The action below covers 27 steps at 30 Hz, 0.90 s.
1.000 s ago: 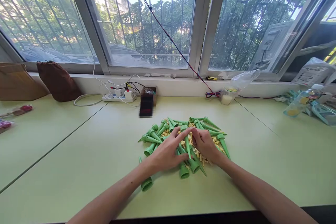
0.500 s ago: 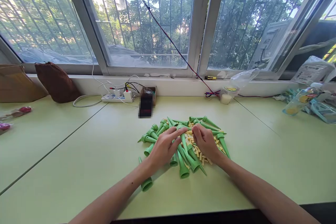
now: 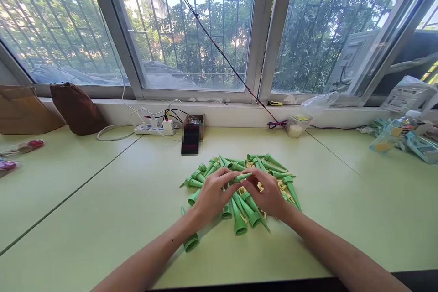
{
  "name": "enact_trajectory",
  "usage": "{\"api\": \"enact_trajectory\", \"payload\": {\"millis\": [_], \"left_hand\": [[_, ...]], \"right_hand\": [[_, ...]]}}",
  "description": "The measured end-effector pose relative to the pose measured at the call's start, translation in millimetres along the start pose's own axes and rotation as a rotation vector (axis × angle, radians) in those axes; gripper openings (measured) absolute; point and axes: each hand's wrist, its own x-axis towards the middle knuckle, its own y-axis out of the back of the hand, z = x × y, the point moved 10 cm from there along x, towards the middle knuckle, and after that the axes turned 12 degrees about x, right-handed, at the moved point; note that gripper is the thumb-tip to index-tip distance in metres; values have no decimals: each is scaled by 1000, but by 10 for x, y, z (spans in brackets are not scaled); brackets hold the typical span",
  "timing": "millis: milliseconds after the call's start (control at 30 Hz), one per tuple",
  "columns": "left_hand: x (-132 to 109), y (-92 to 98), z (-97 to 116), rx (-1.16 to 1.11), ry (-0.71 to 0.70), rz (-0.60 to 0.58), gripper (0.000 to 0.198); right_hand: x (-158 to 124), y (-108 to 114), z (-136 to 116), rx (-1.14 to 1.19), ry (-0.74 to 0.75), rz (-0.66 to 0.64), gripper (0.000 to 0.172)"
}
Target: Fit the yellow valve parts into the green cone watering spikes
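My left hand (image 3: 217,191) pinches a hollow green plastic spike (image 3: 241,177) between thumb and fingers, its narrow tip pointing right. My right hand (image 3: 267,191) has its fingers curled around the tip end of that same spike; whether a small piece is also inside those fingers is hidden. Below and around both hands lies a pile of similar green spikes (image 3: 239,224) with ribbed collars and open wide ends. Small yellow plastic pieces (image 3: 284,188) are scattered among them, partly covered by my right hand. One spike (image 3: 190,241) lies apart, near my left forearm.
Behind the pile stand a dark pixelated object (image 3: 190,140), a white power strip (image 3: 153,130) with cables and a lidded plastic cup (image 3: 294,128). A brown bag (image 3: 77,109) sits at left, a plastic bottle (image 3: 392,134) at right. Windows rise behind the table.
The spike between my hands has swung from pointing down toward me to lying nearly level, tip to the right. My right hand's fingers have moved left and opened from a tight pinch around the tip.
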Motion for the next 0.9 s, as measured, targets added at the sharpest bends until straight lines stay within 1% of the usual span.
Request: {"api": "enact_trajectory", "payload": {"millis": [67,200,400,467,600,667,767,833,900], "left_hand": [[-10,-27,-4,8,2,-25,21],[-18,-51,7,15,6,-59,19],[1,-53,56,73,-8,-98,17],[26,1,58,69,-20,-73,15],[77,220,-67,47,32,94,17],[79,260,-139,59,64,137,16],[60,203,-150,90,53,122,17],[41,148,-120,92,36,96,16],[34,135,-99,97,38,86,15]], "right_hand": [[3,-19,9,-39,15,-16,8],[9,-27,20,-55,27,-21,18],[5,-42,65,-59,-15,-17,22],[7,-38,90,-39,-41,-15,20],[13,-13,109,-6,-61,-3,18],[11,-2,125,1,-72,4,19],[0,1,162,2,-102,7,20],[-3,-4,169,-3,-107,3,20],[1,-9,159,-5,-100,-4,21]]}}
